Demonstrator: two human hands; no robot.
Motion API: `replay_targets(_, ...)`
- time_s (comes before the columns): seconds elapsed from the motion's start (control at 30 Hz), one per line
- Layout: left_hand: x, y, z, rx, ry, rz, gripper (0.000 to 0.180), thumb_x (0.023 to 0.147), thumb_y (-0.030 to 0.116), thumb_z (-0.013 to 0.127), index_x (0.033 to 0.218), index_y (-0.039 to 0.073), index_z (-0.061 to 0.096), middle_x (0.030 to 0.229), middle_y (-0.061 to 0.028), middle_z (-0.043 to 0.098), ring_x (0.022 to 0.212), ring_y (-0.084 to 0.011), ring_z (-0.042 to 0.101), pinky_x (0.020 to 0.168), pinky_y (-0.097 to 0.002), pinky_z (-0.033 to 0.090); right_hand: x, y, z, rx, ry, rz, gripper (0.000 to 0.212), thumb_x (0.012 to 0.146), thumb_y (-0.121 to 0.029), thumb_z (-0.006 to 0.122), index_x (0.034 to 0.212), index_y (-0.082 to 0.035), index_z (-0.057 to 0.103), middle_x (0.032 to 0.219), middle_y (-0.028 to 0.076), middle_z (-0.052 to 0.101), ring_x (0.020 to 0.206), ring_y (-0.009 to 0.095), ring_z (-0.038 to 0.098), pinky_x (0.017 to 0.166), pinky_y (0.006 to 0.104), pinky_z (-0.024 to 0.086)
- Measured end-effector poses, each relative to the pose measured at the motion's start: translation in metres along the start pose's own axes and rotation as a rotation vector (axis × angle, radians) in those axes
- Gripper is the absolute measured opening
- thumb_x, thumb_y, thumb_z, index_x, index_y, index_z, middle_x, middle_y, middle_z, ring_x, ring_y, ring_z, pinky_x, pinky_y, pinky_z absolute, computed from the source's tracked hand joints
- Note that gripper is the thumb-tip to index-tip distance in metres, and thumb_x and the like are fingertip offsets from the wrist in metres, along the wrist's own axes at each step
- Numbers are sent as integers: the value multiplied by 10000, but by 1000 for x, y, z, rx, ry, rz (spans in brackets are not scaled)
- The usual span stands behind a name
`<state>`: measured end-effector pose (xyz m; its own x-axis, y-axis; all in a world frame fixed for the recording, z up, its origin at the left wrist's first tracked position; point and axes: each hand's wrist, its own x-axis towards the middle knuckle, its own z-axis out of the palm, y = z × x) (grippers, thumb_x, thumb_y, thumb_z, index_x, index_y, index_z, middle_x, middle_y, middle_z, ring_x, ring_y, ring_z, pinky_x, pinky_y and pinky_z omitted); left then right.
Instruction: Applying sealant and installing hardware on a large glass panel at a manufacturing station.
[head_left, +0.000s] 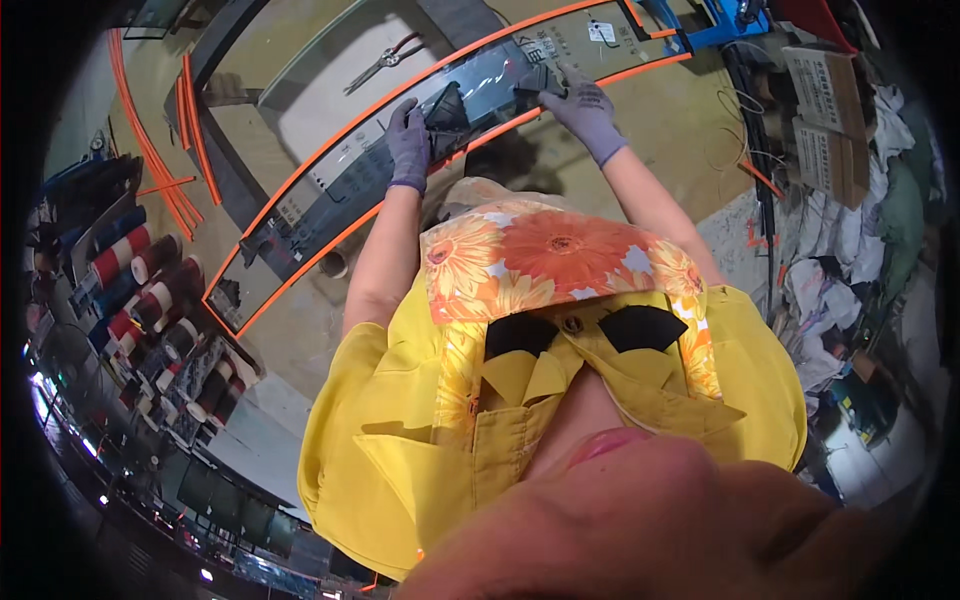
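A long, narrow glass pane (490, 80) with bright orange edging runs from the lower left to the upper right in front of me. Both my hands wear grey-purple gloves. My left hand (408, 148) is over the pane, fingers stretched toward its far edge, beside a black angular piece (446, 112); whether it touches that piece I cannot tell. Near the pane's closer edge, my right hand (582, 106) closes its thumb and fingers on a small dark block (538, 84) against the glass. A small white label (601, 32) lies right of it.
Red-handled snips (385, 63) rest beyond the pane on the worktable (650, 150). Orange strips (150, 150) lie at left, near several rolls (150, 270) on a rack. A blue clamp-like tool (712, 22) is at far right. Cardboard boxes (828, 125) and white sacking (815, 310) stand right.
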<state>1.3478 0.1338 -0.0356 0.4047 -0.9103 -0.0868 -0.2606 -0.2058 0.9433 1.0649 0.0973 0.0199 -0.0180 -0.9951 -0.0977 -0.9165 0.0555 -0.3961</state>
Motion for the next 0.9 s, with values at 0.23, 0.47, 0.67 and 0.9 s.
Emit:
replay_targets(0.23,-34,-14,-66,198,-39,-85,281,833,192,559,1074,55,604,981,-154,640,933,-245,604,809,-316,459,-37,-56,-7,-171,-307,-270,648,755,-423,555,1323,-179,360,1173,152,543,1082,323,523,877,419,435)
replay_targets(0.47,-80,118,-98,329,121,-143,386,834,266,586,1152,47,561,869,-135,628,754,-195,590,694,-328,474,-10,-73,-53,612,-685,-203,388,780,-222,455,1117,-41,525,1017,182,603,936,363,569,810,382,445)
replay_targets(0.67,-91,155,-24,54,-410,-71,423,845,289,569,1181,34,536,958,-123,646,870,-176,606,763,-291,458,-37,-105,-37,693,-540,-543,344,787,-167,539,1104,-45,486,1034,184,584,949,344,569,825,383,450)
replay_targets(0.9,-73,180,34,8,-693,-72,389,881,255,538,1181,10,509,848,-44,590,758,-99,524,692,-242,438,11,-39,-92,742,-826,-345,333,772,-184,636,1063,-70,521,771,56,583,601,63,525,516,225,436)
